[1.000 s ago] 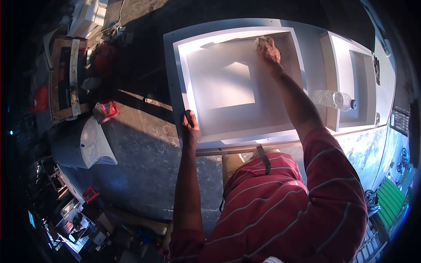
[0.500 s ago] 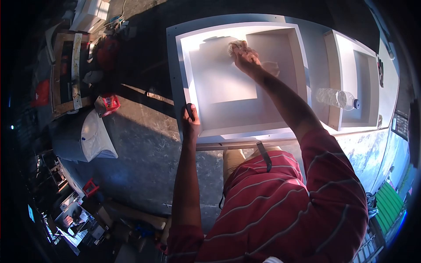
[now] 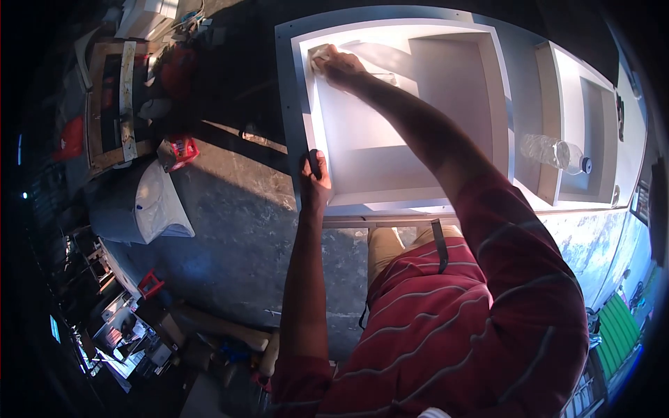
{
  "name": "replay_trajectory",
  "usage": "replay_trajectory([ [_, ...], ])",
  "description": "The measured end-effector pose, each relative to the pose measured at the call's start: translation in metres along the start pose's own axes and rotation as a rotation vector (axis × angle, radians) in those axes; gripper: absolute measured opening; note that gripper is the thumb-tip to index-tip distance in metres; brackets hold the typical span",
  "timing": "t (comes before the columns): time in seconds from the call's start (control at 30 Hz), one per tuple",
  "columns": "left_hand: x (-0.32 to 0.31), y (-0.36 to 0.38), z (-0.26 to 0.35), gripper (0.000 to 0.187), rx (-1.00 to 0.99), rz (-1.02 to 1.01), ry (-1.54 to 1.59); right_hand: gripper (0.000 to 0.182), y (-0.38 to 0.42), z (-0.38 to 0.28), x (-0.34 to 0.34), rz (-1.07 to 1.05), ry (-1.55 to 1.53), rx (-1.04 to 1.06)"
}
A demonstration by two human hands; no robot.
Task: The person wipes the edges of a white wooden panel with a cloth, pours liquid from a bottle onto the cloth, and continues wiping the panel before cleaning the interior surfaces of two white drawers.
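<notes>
The right hand (image 3: 339,66), closed on a pale cloth (image 3: 320,53), has been swept from the white tray's (image 3: 488,70) far right corner to its far left corner, probably mid-wipe, while the left hand (image 3: 315,180) is kept clamped on the near left rim.

A clear plastic bottle (image 3: 555,152) lies on its side on the grey surface, between the large white box and a second, smaller white tray (image 3: 584,132) to the right. On the concrete floor (image 3: 230,230) to the left sit a white plastic bag (image 3: 157,205) and a small red container (image 3: 180,149), with a wooden frame (image 3: 111,104) beyond them. A red-handled tool (image 3: 150,284) and what may be a wooden mallet (image 3: 237,334) lie lower down amid dim clutter.
</notes>
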State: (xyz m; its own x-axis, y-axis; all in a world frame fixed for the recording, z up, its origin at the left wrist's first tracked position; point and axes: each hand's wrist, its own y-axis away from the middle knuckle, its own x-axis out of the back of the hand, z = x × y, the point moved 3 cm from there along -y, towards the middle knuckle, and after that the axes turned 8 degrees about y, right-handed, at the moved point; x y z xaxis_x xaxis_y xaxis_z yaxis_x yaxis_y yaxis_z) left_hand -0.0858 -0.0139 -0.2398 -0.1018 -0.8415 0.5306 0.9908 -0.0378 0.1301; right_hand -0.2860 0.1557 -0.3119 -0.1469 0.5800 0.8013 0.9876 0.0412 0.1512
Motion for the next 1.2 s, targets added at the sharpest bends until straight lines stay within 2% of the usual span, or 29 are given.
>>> replay_trajectory([
  [0.03, 0.000, -0.002, 0.003, 0.033, 0.022, -0.003, -0.006, 0.028, 0.028, -0.007, 0.022, -0.020, 0.245, 0.241],
  [0.07, 0.000, -0.001, 0.005, 0.033, 0.050, -0.005, -0.012, 0.028, 0.052, -0.016, 0.051, -0.155, 0.259, 0.334],
  [0.1, 0.000, 0.001, 0.005, 0.033, 0.051, 0.002, -0.008, 0.022, 0.066, -0.011, 0.046, -0.211, 0.215, 0.522],
  [0.17, 0.000, 0.001, 0.002, 0.036, 0.081, 0.017, -0.094, 0.018, 0.093, 0.008, 0.032, -0.263, 0.209, 0.708],
  [0.2, -0.001, 0.000, -0.001, 0.036, 0.080, 0.025, -0.089, 0.018, 0.104, 0.003, 0.042, -0.354, 0.260, 0.723],
  [0.27, -0.003, 0.000, -0.008, 0.041, 0.016, 0.078, -0.053, 0.018, 0.105, -0.003, 0.057, -0.224, 0.042, 0.595],
  [0.33, -0.005, 0.000, -0.015, 0.039, 0.005, 0.075, -0.069, 0.019, 0.083, -0.002, 0.068, 0.250, -0.155, 0.483],
  [0.37, -0.005, 0.001, -0.018, 0.037, 0.000, 0.070, -0.087, 0.023, 0.077, -0.011, 0.090, 0.441, -0.136, 0.509],
  [0.4, -0.004, 0.002, -0.021, 0.037, 0.002, 0.071, -0.092, 0.029, 0.062, -0.009, 0.090, 0.589, -0.040, 0.357],
  [0.47, -0.004, 0.000, -0.017, 0.035, 0.021, 0.045, -0.085, 0.031, 0.063, -0.032, 0.112, 0.787, -0.138, 0.234],
  [0.53, -0.001, -0.001, -0.005, 0.035, 0.049, 0.015, -0.084, 0.030, 0.039, -0.031, 0.102, 0.861, -0.018, 0.160],
  [0.57, 0.000, -0.001, -0.001, 0.035, 0.016, 0.013, -0.070, 0.029, 0.029, -0.028, 0.091, 0.799, 0.072, 0.060],
  [0.6, 0.000, 0.000, 0.003, 0.035, -0.015, 0.010, -0.055, 0.029, 0.020, -0.027, 0.074, 0.651, 0.149, -0.016],
  [0.67, -0.001, 0.001, -0.004, 0.035, -0.004, 0.006, -0.065, 0.028, 0.001, -0.029, 0.032, 0.590, 0.030, 0.049],
  [0.73, 0.000, -0.001, -0.003, 0.035, 0.000, 0.003, -0.066, 0.026, 0.003, -0.043, 0.029, 0.633, -0.088, 0.231],
  [0.77, 0.001, 0.000, -0.001, 0.035, 0.028, 0.003, -0.033, 0.031, 0.000, -0.040, 0.034, 0.438, -0.039, 0.210],
  [0.83, 0.001, 0.001, 0.003, 0.036, 0.039, -0.016, 0.030, 0.032, 0.003, -0.021, 0.055, 0.427, -0.011, 0.121],
  [0.87, 0.001, 0.000, 0.002, 0.037, -0.039, 0.002, 0.006, 0.032, 0.005, -0.009, 0.065, 0.414, -0.002, 0.041],
  [0.9, 0.000, 0.000, 0.001, 0.038, -0.018, 0.005, 0.005, 0.039, 0.010, 0.010, 0.080, 0.395, 0.169, -0.008],
  [0.97, -0.001, 0.001, -0.002, 0.041, 0.016, 0.018, 0.017, 0.032, 0.037, 0.044, 0.113, 0.486, 0.308, -0.061],
  [1.03, -0.001, 0.001, -0.003, 0.042, 0.034, 0.019, 0.006, 0.030, 0.055, 0.106, 0.136, 0.511, 0.440, -0.208],
  [1.07, -0.001, 0.001, -0.003, 0.042, 0.058, 0.024, -0.016, 0.036, 0.068, 0.131, 0.160, 0.401, 0.486, -0.307],
  [1.1, -0.002, 0.001, -0.004, 0.044, 0.052, 0.033, -0.005, 0.045, 0.069, 0.183, 0.170, 0.438, 0.444, -0.466],
  [1.13, -0.002, 0.001, -0.004, 0.044, 0.042, 0.029, 0.001, 0.048, 0.076, 0.225, 0.187, 0.571, 0.076, -0.483],
  [1.17, -0.002, 0.001, -0.005, 0.045, 0.049, 0.027, -0.020, 0.046, 0.089, 0.243, 0.210, 0.627, 0.301, -0.414],
  [1.2, -0.002, 0.000, -0.007, 0.046, 0.057, 0.023, -0.043, 0.043, 0.104, 0.213, 0.239, 0.489, 0.214, -0.566],
])
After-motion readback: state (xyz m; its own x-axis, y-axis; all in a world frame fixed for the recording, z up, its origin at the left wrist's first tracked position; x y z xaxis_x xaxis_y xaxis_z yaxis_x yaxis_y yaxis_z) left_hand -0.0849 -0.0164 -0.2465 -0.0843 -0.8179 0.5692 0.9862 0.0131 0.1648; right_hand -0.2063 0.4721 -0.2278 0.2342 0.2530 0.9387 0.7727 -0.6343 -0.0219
